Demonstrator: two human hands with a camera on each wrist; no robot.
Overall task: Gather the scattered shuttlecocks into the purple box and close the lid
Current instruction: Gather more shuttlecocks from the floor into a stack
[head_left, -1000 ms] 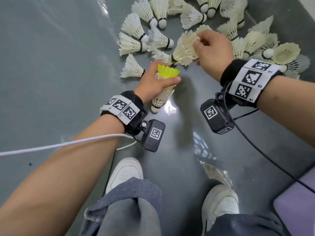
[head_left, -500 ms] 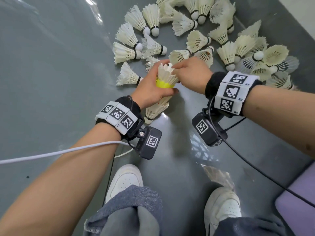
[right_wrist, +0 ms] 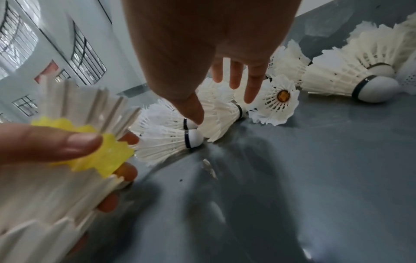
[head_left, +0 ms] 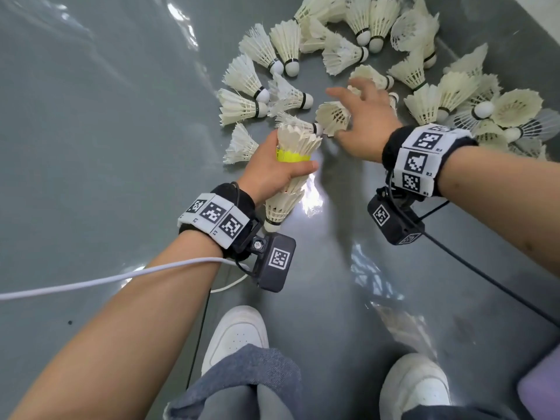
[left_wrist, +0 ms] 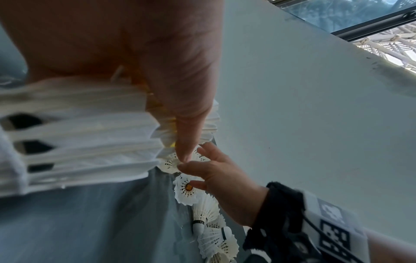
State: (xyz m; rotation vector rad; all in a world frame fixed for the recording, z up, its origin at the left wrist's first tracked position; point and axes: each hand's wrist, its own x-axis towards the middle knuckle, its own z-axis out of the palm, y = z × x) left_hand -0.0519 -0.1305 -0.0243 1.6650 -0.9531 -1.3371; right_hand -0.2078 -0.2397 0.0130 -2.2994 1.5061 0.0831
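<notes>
Glossy grey floor [head_left: 91,147] (bright glare patches), pale walls [left_wrist: 315,106], barred windows [right_wrist: 87,51]

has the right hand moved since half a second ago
Yes. The right hand has left the stack of shuttlecocks gripped by the left hand and reached, fingers spread, to a loose shuttlecock on the floor.

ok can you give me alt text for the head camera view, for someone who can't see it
The left hand grips a nested stack of shuttlecocks, one yellow, while the open right hand reaches over loose white shuttlecocks scattered on a grey floor. A purple box corner shows bottom right.
</notes>
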